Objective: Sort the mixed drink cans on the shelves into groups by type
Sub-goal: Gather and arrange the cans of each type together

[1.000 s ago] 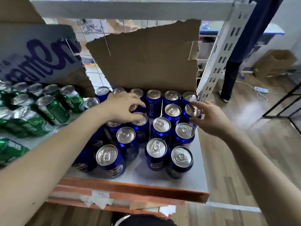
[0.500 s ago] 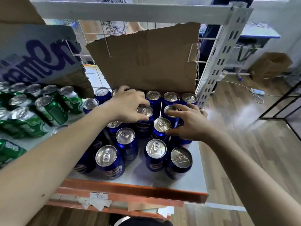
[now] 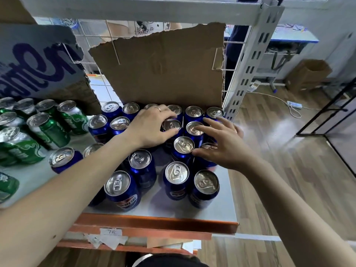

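Several blue cans (image 3: 176, 173) stand in rows on the right part of the white shelf (image 3: 213, 210). Green cans (image 3: 48, 130) are grouped on the left, some of them tilted. My left hand (image 3: 150, 128) reaches over the blue group, its fingers and thumb curled round the top of a blue can (image 3: 172, 124) in the second row from the back. My right hand (image 3: 221, 145) lies over the cans at the right edge with spread, fairly straight fingers. Its index fingertip touches a can top (image 3: 193, 130), and its palm covers another can (image 3: 208, 146).
A torn cardboard sheet (image 3: 163, 64) stands behind the blue cans, with a printed one (image 3: 38, 64) behind the green ones. A perforated grey upright (image 3: 248, 60) marks the shelf's right back corner. An orange beam (image 3: 154, 222) runs along the front edge. Wooden floor (image 3: 289, 170) lies to the right.
My right hand moved left from the shelf's right edge onto the blue cans, and its fingers have spread. My left hand shifted back and right to a second-row can.
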